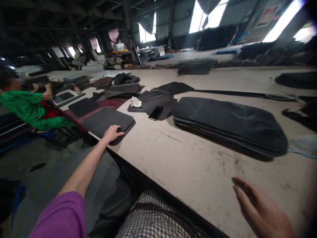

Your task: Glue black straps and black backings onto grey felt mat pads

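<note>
On my feed I count two hands of the wearer, one left hand (113, 133) and one right hand (264, 208), plus one co-worker (23, 102). Nearest on the counter (158, 155) I get two stacks, one black stack (228, 120) and one grey stack (109, 119), layers too blurred to count; then one phone (157, 112), one crumpled white cloth (135, 102), one bottle (77, 89).

Dark roof (37, 19), bright windows (218, 21)
A pale table (178, 155) lies beneath the right hand (262, 208); a grey wall (179, 24) stands far beyond, dim floor (56, 153) below the left hand (112, 134).
</note>
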`<state>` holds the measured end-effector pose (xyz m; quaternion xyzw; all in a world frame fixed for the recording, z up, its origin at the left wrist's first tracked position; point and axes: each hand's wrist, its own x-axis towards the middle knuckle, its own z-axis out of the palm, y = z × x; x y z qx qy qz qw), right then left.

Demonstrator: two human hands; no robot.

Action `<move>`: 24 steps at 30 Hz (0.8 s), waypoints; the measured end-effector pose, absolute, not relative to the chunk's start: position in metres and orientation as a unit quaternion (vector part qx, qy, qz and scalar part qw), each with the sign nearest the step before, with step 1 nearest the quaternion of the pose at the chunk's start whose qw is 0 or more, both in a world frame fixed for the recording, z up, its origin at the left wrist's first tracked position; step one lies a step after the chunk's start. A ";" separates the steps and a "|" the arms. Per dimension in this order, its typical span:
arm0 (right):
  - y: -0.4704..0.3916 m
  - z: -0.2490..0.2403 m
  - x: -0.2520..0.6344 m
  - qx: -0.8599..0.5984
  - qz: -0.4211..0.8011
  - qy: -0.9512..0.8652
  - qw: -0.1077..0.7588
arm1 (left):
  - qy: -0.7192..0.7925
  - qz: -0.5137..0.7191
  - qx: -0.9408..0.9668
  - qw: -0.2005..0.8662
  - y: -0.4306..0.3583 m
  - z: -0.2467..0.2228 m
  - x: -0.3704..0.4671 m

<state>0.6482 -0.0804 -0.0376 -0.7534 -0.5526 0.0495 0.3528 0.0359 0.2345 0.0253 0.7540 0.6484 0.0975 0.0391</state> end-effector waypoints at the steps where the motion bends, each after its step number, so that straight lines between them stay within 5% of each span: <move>1: -0.081 -0.038 0.648 -0.755 0.062 -0.549 0.354 | 0.646 0.097 0.756 0.044 0.236 0.028 0.035; 16: -0.090 -0.028 0.639 -0.724 0.059 -0.537 0.429 | 0.664 0.076 0.743 0.024 0.218 0.052 0.079; 24: -0.102 0.005 0.596 -0.689 0.187 -0.519 0.470 | 0.598 0.100 0.794 0.042 0.202 0.151 0.133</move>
